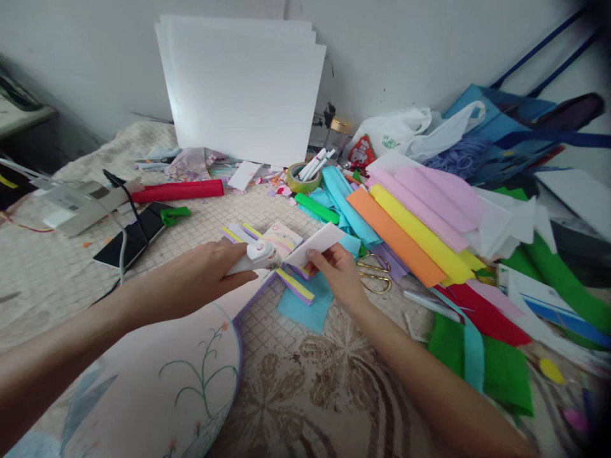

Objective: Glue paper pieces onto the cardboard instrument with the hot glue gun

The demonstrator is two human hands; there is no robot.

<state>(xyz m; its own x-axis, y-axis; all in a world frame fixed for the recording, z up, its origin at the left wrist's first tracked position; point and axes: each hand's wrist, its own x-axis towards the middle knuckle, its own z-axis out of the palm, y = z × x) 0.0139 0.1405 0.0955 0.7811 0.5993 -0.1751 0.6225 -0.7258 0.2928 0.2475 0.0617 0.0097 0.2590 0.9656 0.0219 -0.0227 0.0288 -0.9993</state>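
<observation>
My left hand (229, 264) is closed around a white tool with a rounded head (261, 253); its exact kind is unclear. The tool is over the narrow neck of a pale, rounded cardboard shape (191, 356), which has purple edging and a drawn plant with orange flowers. Between thumb and fingers, my right hand (341, 273) pinches a small white card piece (317, 245), tilted beside the neck. Yellow and purple strips (296, 286) stick out from both sides of the neck. Under the right-hand strip lies a light blue paper piece (308, 308).
Gold-handled scissors (375, 273) lie right of my right hand. Rolled coloured paper, such as an orange sheet (396, 238), fills the right side. Pens stand in a green tape roll (304, 181). White boards (238, 89) lean on the wall. A power strip (86, 203) and phone (136, 235) lie left.
</observation>
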